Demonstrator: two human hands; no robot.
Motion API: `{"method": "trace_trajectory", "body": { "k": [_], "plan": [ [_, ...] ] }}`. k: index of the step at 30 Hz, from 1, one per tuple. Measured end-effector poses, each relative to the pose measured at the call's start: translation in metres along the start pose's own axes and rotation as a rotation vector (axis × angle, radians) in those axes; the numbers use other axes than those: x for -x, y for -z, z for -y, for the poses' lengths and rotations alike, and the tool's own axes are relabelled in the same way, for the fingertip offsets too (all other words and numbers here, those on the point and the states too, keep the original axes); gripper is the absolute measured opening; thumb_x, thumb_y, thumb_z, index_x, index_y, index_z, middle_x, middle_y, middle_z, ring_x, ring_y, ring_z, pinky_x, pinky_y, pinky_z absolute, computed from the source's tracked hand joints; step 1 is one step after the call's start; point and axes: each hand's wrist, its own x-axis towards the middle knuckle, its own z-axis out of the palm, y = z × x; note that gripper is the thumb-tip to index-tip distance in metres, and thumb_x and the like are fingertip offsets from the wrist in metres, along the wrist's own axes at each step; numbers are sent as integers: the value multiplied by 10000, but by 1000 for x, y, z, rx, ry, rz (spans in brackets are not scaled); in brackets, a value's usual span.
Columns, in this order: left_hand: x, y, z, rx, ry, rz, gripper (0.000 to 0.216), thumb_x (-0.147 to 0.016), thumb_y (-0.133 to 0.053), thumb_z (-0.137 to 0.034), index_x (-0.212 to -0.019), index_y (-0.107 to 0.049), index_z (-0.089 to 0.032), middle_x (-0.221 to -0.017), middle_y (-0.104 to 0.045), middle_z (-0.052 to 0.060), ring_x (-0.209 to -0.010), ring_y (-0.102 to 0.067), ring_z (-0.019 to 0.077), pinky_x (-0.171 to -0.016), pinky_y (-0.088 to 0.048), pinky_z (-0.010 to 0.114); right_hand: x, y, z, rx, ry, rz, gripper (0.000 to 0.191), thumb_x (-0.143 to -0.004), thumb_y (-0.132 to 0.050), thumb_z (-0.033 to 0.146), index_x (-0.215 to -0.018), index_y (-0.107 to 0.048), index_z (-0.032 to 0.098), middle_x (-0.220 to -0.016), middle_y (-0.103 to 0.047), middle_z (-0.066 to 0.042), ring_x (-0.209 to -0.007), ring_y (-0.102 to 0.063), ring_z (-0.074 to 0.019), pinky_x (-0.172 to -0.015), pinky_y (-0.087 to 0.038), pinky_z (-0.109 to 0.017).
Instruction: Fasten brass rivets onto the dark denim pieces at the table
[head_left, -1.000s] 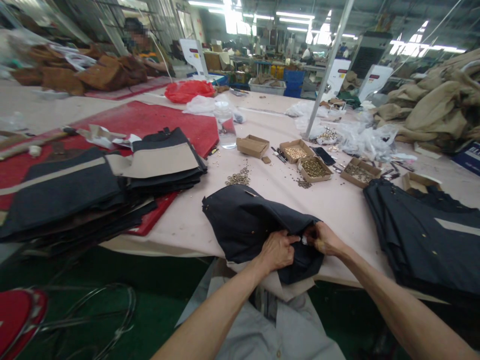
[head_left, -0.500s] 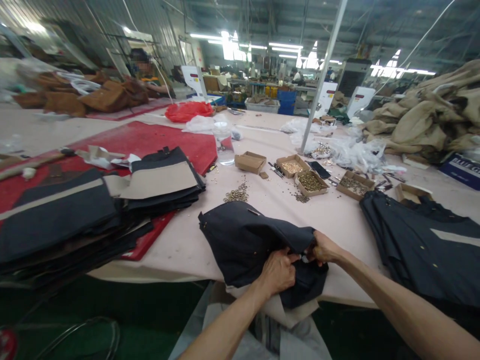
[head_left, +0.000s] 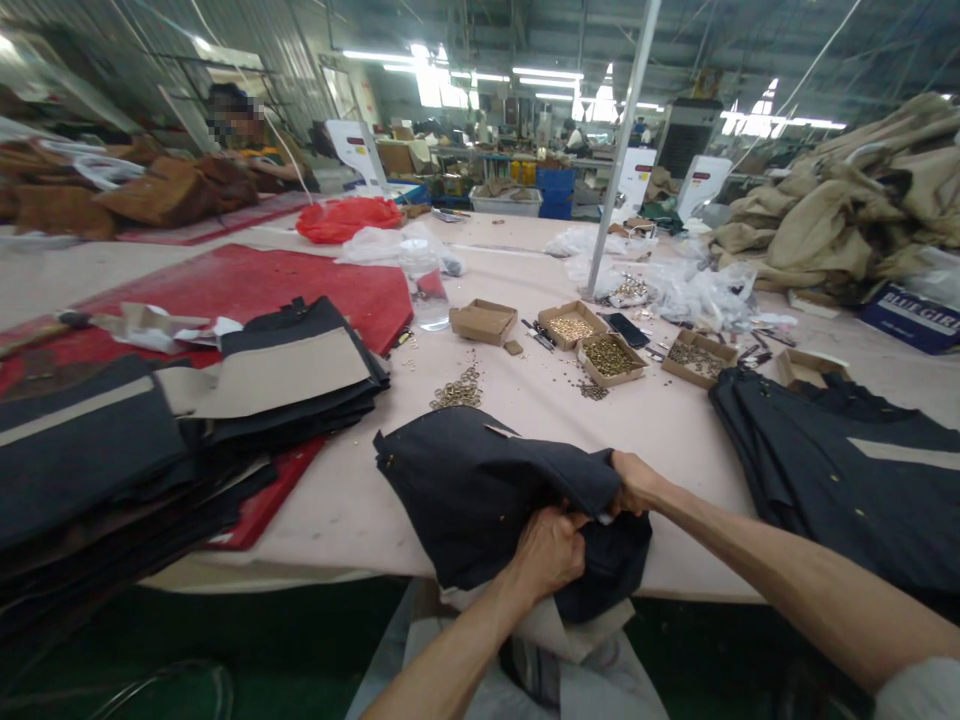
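A dark navy fabric piece (head_left: 472, 490) lies at the near edge of the pale table (head_left: 525, 400), bunched up at its right end. My left hand (head_left: 551, 548) is closed on a fold of this fabric from below. My right hand (head_left: 634, 482) pinches the same fold from the right, fingers curled into the cloth. The two hands nearly touch. Whatever small part sits between the fingertips is hidden.
Stacks of dark fabric pieces lie at the left (head_left: 150, 440) on a red mat (head_left: 300, 280) and at the right (head_left: 840, 470). Small cardboard boxes of metal hardware (head_left: 609, 358) and loose rings (head_left: 454, 392) sit mid-table. A metal pole (head_left: 611, 170) rises behind. Another person (head_left: 247, 135) works far left.
The view has shifted right and slightly down. My hands have drawn closer together on the fold, the right hand tucking deeper into the cloth.
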Motion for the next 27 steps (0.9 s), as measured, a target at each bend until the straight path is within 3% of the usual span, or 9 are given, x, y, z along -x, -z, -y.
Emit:
{"method": "trace_trajectory", "body": {
  "k": [3,11,14,18,27],
  "plan": [
    [0,1,-2,14,-18,-40,431,-789,-526,-172,-1159,-728,-259,-1085,-728,92,-946,-691,231,-903,-570,361,18,0,-2,-68,102,-67,107,-551,-709,167,-620,-627,156,-508,-633,-6,-415,-554,-125,-394,-393,-189],
    [1,-7,-3,62,-29,-78,460,-783,-533,-162,-1196,-720,-236,-1082,-728,93,-948,-686,229,-927,-556,372,80,-35,-25,-163,402,-362,315,-725,-619,151,-1013,-735,203,-861,-652,-27,-747,-595,-157,-660,-473,-248],
    [1,-8,-3,66,-28,-91,463,-778,-538,-155,-1194,-719,-247,-1094,-725,80,-937,-684,216,-917,-559,363,93,-45,-23,-95,508,-477,283,-780,-575,136,-973,-759,227,-891,-617,-41,-836,-590,-179,-743,-478,-276],
    [1,-7,-5,66,-42,-106,477,-775,-541,-139,-1201,-714,-262,-1102,-722,64,-930,-679,207,-921,-557,358,98,-50,-23,-76,577,-520,281,-803,-531,107,-914,-762,223,-908,-602,-46,-863,-595,-177,-752,-469,-272],
    [1,-6,-8,65,-42,-121,481,-771,-532,-121,-1194,-725,-247,-1084,-716,85,-913,-680,213,-911,-559,359,84,-51,-31,-135,562,-563,142,-797,-650,238,-902,-745,222,-860,-649,-44,-798,-608,-191,-719,-480,-284]
  ]
}}
